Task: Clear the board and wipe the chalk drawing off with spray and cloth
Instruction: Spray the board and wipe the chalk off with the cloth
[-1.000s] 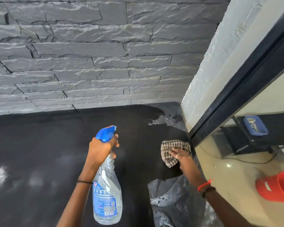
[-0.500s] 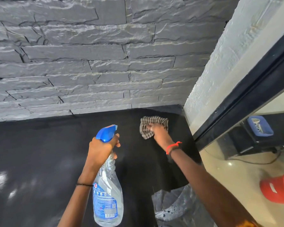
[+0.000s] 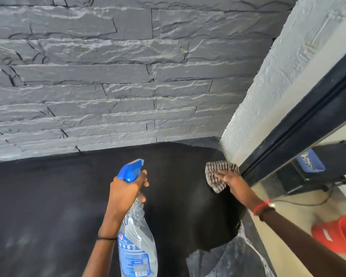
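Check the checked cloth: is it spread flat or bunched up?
Bunched: the brown-and-white checked cloth sits crumpled under the right hand, pressed against the black board.

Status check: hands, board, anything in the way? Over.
Left hand grips spray bottle. Right hand presses cloth flat on board, right edge. Black frame tight beside cloth; grey patch below looks unwiped.

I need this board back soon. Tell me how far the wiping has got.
Done: most of the board is dark and wet-looking, with no drawing visible. In hand: the right hand presses the checked cloth against the board's right edge, while the left hand grips the spray bottle. Left: a grey unwiped patch at the near right corner and faint haze at the near left.
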`<state>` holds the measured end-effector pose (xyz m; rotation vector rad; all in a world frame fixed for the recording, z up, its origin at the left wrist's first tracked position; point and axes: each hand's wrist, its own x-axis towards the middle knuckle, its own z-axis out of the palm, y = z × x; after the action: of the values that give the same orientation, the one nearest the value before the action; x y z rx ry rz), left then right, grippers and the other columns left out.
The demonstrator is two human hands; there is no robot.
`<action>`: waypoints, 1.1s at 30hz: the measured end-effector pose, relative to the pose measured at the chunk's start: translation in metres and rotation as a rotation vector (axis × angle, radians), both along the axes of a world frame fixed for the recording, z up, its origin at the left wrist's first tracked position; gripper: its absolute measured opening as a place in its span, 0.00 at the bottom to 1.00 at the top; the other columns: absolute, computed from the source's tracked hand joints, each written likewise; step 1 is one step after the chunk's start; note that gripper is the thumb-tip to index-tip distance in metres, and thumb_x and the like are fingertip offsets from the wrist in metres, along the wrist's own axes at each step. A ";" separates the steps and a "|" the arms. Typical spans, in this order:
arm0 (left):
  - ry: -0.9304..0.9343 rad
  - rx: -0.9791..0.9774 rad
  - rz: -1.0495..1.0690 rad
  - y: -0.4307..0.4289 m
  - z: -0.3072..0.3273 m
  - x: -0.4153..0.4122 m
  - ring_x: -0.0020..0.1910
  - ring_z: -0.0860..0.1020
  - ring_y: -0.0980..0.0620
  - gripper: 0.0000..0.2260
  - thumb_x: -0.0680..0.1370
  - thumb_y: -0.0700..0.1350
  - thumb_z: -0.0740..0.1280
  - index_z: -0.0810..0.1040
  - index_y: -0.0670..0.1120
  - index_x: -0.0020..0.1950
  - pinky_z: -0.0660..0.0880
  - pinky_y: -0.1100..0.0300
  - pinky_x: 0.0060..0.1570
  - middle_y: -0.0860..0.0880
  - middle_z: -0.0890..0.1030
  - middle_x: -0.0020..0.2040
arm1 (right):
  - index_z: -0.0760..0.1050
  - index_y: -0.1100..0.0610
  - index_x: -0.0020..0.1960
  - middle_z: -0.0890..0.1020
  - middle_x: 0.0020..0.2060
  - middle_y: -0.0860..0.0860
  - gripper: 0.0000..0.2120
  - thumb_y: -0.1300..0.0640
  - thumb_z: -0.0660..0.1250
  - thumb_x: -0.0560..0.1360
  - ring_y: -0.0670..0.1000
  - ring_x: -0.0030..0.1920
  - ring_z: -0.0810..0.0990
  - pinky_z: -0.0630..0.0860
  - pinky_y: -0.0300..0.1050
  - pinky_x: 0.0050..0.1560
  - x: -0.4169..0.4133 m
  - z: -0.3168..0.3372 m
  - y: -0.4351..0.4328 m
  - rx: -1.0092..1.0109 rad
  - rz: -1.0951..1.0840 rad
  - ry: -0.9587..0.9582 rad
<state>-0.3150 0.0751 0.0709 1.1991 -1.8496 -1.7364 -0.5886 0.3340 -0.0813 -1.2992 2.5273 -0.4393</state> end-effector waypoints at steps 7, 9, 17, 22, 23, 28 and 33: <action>-0.018 -0.007 0.002 -0.004 0.002 0.002 0.22 0.75 0.47 0.08 0.78 0.44 0.69 0.77 0.43 0.39 0.73 0.57 0.29 0.46 0.81 0.33 | 0.78 0.61 0.59 0.80 0.57 0.60 0.22 0.71 0.56 0.69 0.58 0.61 0.77 0.69 0.48 0.66 -0.012 0.029 -0.143 0.053 -0.038 0.006; -0.035 -0.023 0.002 -0.008 0.002 0.003 0.23 0.75 0.47 0.09 0.77 0.44 0.69 0.77 0.44 0.39 0.73 0.56 0.30 0.46 0.81 0.33 | 0.77 0.62 0.60 0.77 0.61 0.58 0.22 0.72 0.57 0.70 0.56 0.64 0.74 0.65 0.46 0.68 0.025 0.039 -0.182 0.023 0.112 0.011; -0.076 -0.043 0.045 -0.024 0.001 0.010 0.22 0.76 0.46 0.08 0.77 0.44 0.69 0.78 0.42 0.40 0.74 0.58 0.30 0.46 0.82 0.34 | 0.61 0.64 0.71 0.64 0.69 0.59 0.26 0.71 0.59 0.73 0.59 0.68 0.63 0.63 0.52 0.69 0.065 0.029 -0.244 0.073 0.180 0.187; -0.089 -0.025 0.053 -0.025 -0.003 0.008 0.22 0.74 0.47 0.09 0.77 0.44 0.69 0.77 0.41 0.40 0.73 0.59 0.27 0.45 0.81 0.34 | 0.67 0.63 0.66 0.68 0.63 0.59 0.17 0.62 0.53 0.79 0.61 0.65 0.66 0.63 0.52 0.64 0.025 0.020 -0.215 0.079 0.003 0.146; -0.092 -0.021 0.052 -0.025 -0.004 0.007 0.22 0.74 0.47 0.10 0.77 0.44 0.69 0.77 0.40 0.39 0.73 0.59 0.27 0.44 0.81 0.34 | 0.68 0.63 0.65 0.69 0.61 0.59 0.17 0.61 0.52 0.79 0.60 0.63 0.67 0.64 0.52 0.63 0.014 0.020 -0.206 0.081 -0.031 0.146; -0.080 0.001 0.034 -0.017 -0.005 -0.001 0.22 0.74 0.46 0.11 0.77 0.44 0.69 0.77 0.39 0.39 0.73 0.58 0.27 0.44 0.81 0.33 | 0.71 0.60 0.65 0.70 0.63 0.61 0.16 0.61 0.55 0.78 0.62 0.63 0.67 0.67 0.56 0.63 -0.044 0.017 -0.152 0.106 -0.161 0.152; -0.084 -0.001 0.011 -0.012 -0.005 -0.004 0.22 0.74 0.47 0.11 0.78 0.44 0.69 0.77 0.40 0.39 0.73 0.61 0.27 0.44 0.81 0.33 | 0.72 0.60 0.64 0.69 0.62 0.63 0.17 0.63 0.56 0.77 0.63 0.63 0.67 0.66 0.53 0.64 -0.083 0.014 -0.129 0.183 -0.331 0.162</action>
<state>-0.3191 0.0627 0.0656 1.2981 -1.8869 -1.7039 -0.6716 0.2051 -0.0675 -0.8861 2.8511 -0.1640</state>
